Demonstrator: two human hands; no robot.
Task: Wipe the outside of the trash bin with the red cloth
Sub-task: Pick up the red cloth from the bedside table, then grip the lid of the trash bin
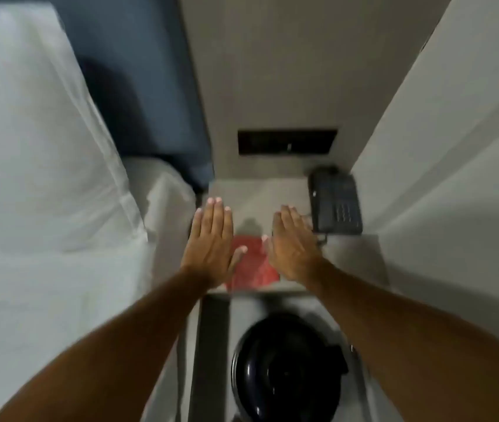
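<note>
Cloth (252, 263): red, soft, light; lies on surface (260, 196); pinch its near edge.
Bin (287, 370): near, below; glossy.
Fingers: both hands (211, 245) (294, 248) flat, empty.

Your one head camera looks steeply down over your outstretched arms, close above the nightstand (260, 193) and bin (287, 367).

Left hand (211, 239) and right hand (292, 243) flat, empty, fingers extended.

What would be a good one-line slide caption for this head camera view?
Both hands, left hand and right hand, hover open above the red cloth on the bedside table, trash bin below.
</note>
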